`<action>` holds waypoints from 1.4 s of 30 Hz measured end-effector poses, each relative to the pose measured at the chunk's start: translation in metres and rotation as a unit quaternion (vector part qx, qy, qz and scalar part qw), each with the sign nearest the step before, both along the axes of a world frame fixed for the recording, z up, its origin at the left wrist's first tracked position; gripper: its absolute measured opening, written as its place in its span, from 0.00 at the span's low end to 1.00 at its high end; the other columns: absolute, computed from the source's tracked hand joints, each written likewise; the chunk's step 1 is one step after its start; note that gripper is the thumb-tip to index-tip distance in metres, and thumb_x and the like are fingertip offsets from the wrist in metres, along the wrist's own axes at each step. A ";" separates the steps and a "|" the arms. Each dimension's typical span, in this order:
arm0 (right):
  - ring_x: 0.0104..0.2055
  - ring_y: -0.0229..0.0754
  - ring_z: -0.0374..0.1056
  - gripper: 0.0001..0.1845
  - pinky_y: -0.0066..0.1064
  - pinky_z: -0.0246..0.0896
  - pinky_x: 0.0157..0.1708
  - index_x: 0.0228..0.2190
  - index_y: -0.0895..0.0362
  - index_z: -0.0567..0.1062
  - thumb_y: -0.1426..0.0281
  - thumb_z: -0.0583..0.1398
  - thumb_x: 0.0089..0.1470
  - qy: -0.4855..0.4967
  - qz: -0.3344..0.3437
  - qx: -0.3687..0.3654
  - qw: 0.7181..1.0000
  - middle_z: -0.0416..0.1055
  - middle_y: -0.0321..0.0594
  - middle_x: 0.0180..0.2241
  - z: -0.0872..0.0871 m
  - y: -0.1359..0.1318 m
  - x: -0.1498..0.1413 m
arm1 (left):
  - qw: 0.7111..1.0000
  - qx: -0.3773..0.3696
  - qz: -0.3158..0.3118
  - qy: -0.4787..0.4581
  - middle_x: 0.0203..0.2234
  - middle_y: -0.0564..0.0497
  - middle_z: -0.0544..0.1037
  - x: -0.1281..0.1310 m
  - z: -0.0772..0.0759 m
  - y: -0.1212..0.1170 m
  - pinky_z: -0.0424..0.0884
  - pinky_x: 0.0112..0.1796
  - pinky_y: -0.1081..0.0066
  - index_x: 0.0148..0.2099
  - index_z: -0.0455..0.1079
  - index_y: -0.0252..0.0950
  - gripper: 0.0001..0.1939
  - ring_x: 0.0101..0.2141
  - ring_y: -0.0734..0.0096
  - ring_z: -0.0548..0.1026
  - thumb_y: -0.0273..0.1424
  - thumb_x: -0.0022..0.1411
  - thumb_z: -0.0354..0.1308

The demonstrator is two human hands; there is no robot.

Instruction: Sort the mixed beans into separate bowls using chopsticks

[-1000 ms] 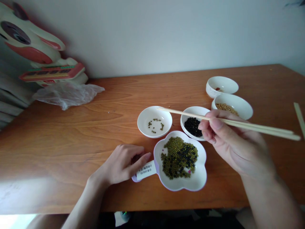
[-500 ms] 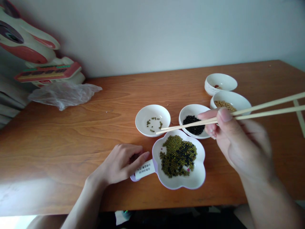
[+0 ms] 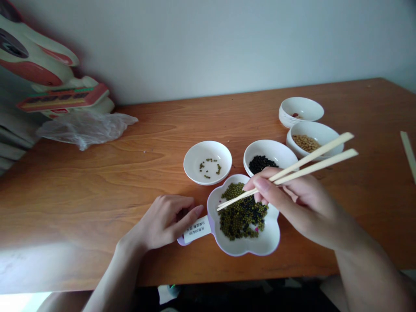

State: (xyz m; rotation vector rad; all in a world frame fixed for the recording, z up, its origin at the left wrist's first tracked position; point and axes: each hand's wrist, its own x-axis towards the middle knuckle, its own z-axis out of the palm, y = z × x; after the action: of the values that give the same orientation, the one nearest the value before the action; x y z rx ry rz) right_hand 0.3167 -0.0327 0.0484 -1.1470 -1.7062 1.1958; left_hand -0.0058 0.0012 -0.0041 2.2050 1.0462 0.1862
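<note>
My right hand (image 3: 286, 195) holds a pair of wooden chopsticks (image 3: 312, 162), their tips close together over the left part of a flower-shaped dish (image 3: 269, 242). In that white dish with a lilac rim lie green mung beans (image 3: 232, 229) mixed with black beans (image 3: 251, 206). I see no bean between the tips. My left hand (image 3: 172, 221) is closed on the dish's handle, which bears a paper label (image 3: 197, 229). Behind the dish stand a white bowl (image 3: 195, 169) with a few mung beans and another bowl (image 3: 279, 149) with black beans, partly covered by my right hand.
Farther right are a bowl (image 3: 328, 130) of tan beans and a bowl (image 3: 308, 106) with a little reddish content. A light wooden strip (image 3: 408, 151) lies at the right edge. At the back left, a clear plastic bag (image 3: 87, 130) lies before a toy animal with keyboard (image 3: 65, 102).
My right hand has moved left and down, bringing the chopstick tips from near the mung bean bowl's front rim to over the flower-shaped dish. The left hand stays on the handle.
</note>
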 end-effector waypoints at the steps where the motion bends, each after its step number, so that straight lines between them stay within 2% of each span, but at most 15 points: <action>1: 0.38 0.41 0.72 0.11 0.32 0.66 0.36 0.41 0.51 0.81 0.62 0.60 0.73 -0.013 0.022 0.002 1.000 0.77 0.37 0.36 0.000 0.000 -0.003 | 1.000 0.000 0.000 -0.001 0.22 0.56 0.71 0.000 0.000 0.000 0.58 0.29 0.67 0.31 0.66 0.37 0.23 0.24 0.75 0.67 0.40 0.81 0.50; 4: 0.38 0.41 0.71 0.07 0.31 0.65 0.38 0.44 0.52 0.79 0.65 0.60 0.73 -0.030 0.060 0.017 0.998 0.77 0.37 0.39 -0.001 0.002 -0.012 | 1.000 -0.004 0.000 0.006 0.23 0.55 0.71 0.000 0.000 0.000 0.58 0.29 0.67 0.32 0.66 0.37 0.24 0.24 0.74 0.66 0.41 0.82 0.49; 7: 0.38 0.39 0.71 0.07 0.29 0.65 0.37 0.45 0.51 0.79 0.65 0.60 0.73 -0.031 0.064 0.013 0.997 0.77 0.35 0.39 -0.002 0.003 -0.016 | 1.000 -0.010 0.003 0.014 0.23 0.55 0.71 0.001 0.001 0.000 0.58 0.29 0.67 0.32 0.66 0.37 0.24 0.25 0.74 0.67 0.43 0.82 0.49; 10: 0.33 0.37 0.68 0.12 0.28 0.62 0.33 0.39 0.52 0.77 0.62 0.58 0.75 -0.050 0.058 -0.007 0.997 0.73 0.33 0.34 -0.003 0.002 -0.014 | 1.000 -0.013 0.004 0.015 0.23 0.56 0.71 0.001 0.001 0.000 0.57 0.29 0.67 0.32 0.66 0.37 0.25 0.25 0.74 0.67 0.43 0.82 0.48; 13: 0.35 0.37 0.69 0.16 0.29 0.63 0.35 0.39 0.52 0.77 0.59 0.55 0.76 -0.056 0.053 -0.020 0.997 0.74 0.34 0.34 -0.002 0.000 -0.010 | 1.000 -0.012 0.003 0.013 0.23 0.56 0.71 0.001 0.001 -0.001 0.57 0.30 0.67 0.32 0.65 0.37 0.25 0.25 0.74 0.67 0.43 0.82 0.48; 18: 0.37 0.39 0.72 0.15 0.31 0.64 0.37 0.39 0.51 0.76 0.59 0.55 0.76 -0.061 0.076 -0.017 0.995 0.76 0.34 0.36 0.000 -0.003 -0.007 | 1.000 -0.009 0.006 0.019 0.24 0.55 0.71 0.002 0.003 -0.001 0.57 0.30 0.67 0.33 0.67 0.37 0.25 0.25 0.74 0.67 0.44 0.82 0.48; 21: 0.37 0.39 0.72 0.18 0.32 0.64 0.39 0.37 0.51 0.76 0.57 0.53 0.77 -0.072 0.088 -0.024 0.993 0.76 0.34 0.34 0.000 -0.004 -0.005 | 1.000 -0.007 0.006 0.024 0.24 0.55 0.71 0.002 0.003 -0.001 0.56 0.29 0.67 0.32 0.67 0.37 0.26 0.25 0.74 0.66 0.45 0.82 0.48; 30: 0.35 0.40 0.68 0.23 0.31 0.64 0.35 0.37 0.50 0.76 0.52 0.50 0.76 -0.090 0.050 -0.048 0.993 0.73 0.35 0.32 -0.005 -0.007 0.011 | 1.000 0.004 0.005 0.025 0.24 0.56 0.72 0.003 0.003 0.000 0.55 0.29 0.68 0.32 0.67 0.36 0.26 0.24 0.76 0.65 0.45 0.82 0.48; 42: 0.35 0.43 0.67 0.23 0.35 0.61 0.35 0.38 0.50 0.71 0.53 0.45 0.77 -0.108 0.079 -0.024 0.991 0.71 0.38 0.35 -0.009 -0.010 0.014 | 1.000 0.004 0.000 0.009 0.25 0.55 0.74 0.005 0.005 0.001 0.56 0.29 0.69 0.34 0.70 0.36 0.25 0.25 0.76 0.68 0.45 0.82 0.49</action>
State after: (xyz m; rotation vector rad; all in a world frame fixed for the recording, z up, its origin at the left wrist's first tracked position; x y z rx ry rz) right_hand 0.3308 -0.0430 0.0396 -1.2252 -1.9719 1.2522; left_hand -0.0003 0.0018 0.0012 2.2186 1.0562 0.1718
